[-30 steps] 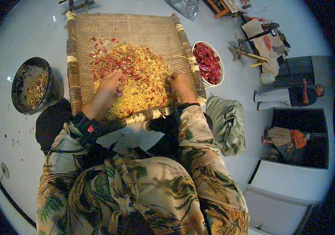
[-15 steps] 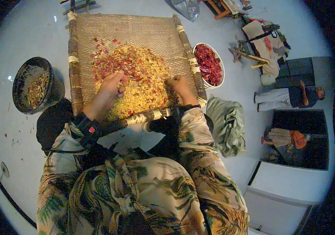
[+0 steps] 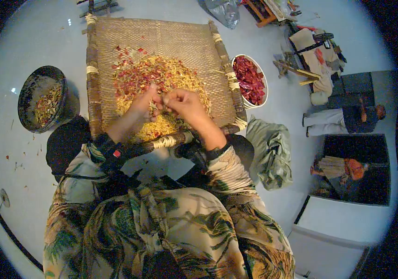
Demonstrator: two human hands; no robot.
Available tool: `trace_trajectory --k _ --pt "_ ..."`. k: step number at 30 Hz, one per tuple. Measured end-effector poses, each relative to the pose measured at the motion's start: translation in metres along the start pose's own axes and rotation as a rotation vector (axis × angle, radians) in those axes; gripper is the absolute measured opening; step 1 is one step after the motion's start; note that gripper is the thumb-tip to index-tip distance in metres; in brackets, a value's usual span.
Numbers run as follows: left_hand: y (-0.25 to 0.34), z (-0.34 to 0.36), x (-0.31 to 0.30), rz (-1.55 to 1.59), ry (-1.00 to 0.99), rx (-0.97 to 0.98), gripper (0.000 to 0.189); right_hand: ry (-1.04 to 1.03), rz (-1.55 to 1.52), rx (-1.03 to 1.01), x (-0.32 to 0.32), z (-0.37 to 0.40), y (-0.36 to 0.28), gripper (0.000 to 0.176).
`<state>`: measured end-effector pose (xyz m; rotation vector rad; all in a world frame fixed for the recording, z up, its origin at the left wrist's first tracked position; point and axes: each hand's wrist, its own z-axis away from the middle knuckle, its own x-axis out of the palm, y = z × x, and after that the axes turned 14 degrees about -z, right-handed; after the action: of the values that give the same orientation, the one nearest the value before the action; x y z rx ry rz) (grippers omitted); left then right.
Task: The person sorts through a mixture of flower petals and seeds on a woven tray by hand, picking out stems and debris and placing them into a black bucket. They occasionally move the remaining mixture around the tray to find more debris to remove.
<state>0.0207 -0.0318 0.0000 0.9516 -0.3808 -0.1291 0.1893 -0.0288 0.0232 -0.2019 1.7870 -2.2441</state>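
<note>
Both my hands are close together over a heap of yellow seed-like bits mixed with red flakes. The heap lies on a woven mat in a wooden frame. My left hand has its fingers curled, with small pale bits showing at the fingers. Right beside it, my right hand is closed in a pinch at the left fingertips. What the pinch holds is too small to make out.
A black bucket with dry, stem-like scraps stands left of the frame. On the right are a white bucket of dark red dried pieces and a crumpled greenish sack. Two people are farther right.
My right hand has moved left from the right side of the heap to meet my left hand. The left hand has shifted slightly down and remains curled.
</note>
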Motion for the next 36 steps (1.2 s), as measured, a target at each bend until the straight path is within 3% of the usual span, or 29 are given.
trace_trajectory --k 6,9,12,13,17,18,19,21,22,24,27,30,33,36 --pt "-0.002 0.0 -0.008 0.202 -0.095 0.035 0.045 0.192 0.086 -0.177 0.024 0.011 -0.017 0.022" --pt "-0.005 -0.002 -0.024 0.145 -0.15 0.205 0.036 0.235 0.112 -0.219 0.007 0.006 0.004 0.022" --pt "0.009 0.004 -0.041 0.27 0.024 0.278 0.028 0.239 0.069 -0.231 -0.001 0.01 0.009 0.02" --pt "0.034 0.036 -0.045 0.183 0.144 0.317 0.026 0.24 0.06 -0.206 -0.004 0.012 0.011 0.019" --pt "0.067 0.069 -0.122 0.322 0.208 0.501 0.02 0.293 0.065 -0.099 -0.014 0.021 0.021 0.021" --pt "0.084 0.09 -0.126 0.241 0.491 0.498 0.024 0.29 0.065 -0.077 -0.017 0.021 0.022 0.021" --pt "0.078 0.087 -0.173 0.202 0.4 0.564 0.025 0.277 0.155 -0.129 -0.024 0.017 0.033 0.02" --pt "0.082 0.098 -0.217 -0.023 0.696 0.535 0.031 0.269 0.121 -0.116 -0.024 0.011 0.032 0.019" --pt "0.065 0.082 -0.279 -0.053 0.614 0.487 0.044 0.267 0.105 -0.106 -0.022 0.01 0.032 0.019" --pt "0.039 0.08 -0.319 -0.676 0.958 0.458 0.058 0.245 0.226 -0.142 -0.014 0.007 0.02 0.02" --pt "-0.007 0.075 -0.384 -0.95 0.984 0.23 0.065 0.165 0.429 -0.288 -0.002 -0.01 -0.005 0.019" --pt "0.025 0.088 -0.329 -0.637 0.968 0.27 0.06 0.037 0.599 -0.38 0.01 -0.047 -0.009 0.018" --pt "0.063 0.092 -0.254 -0.574 0.812 0.407 0.054 -0.107 0.86 -0.4 0.03 -0.096 -0.003 0.016" --pt "0.09 0.103 -0.149 -0.148 0.615 0.515 0.041 -0.179 1.136 -0.415 0.054 -0.146 0.026 0.016"
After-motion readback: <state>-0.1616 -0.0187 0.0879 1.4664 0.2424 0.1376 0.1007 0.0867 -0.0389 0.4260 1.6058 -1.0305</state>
